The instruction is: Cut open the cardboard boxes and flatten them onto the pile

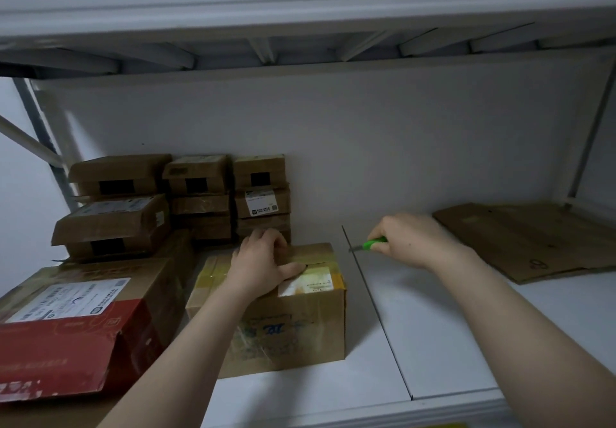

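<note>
A taped brown cardboard box [293, 324] with a yellowish label stands on the white shelf in front of me. My left hand [263, 261] lies on its top, fingers curled over the far edge and thumb pressed along the tape. My right hand [413, 239] hovers to the right of the box and grips a green-handled cutter [370, 245], its short blade pointing left toward the box's upper right corner. A pile of flattened cardboard [530, 241] lies at the right end of the shelf.
A large box [76, 331] with a red front and a white label sits at the left. Several small taped boxes [200, 197] are stacked against the back wall. A seam [376, 311] runs across the white shelf. Another shelf hangs overhead.
</note>
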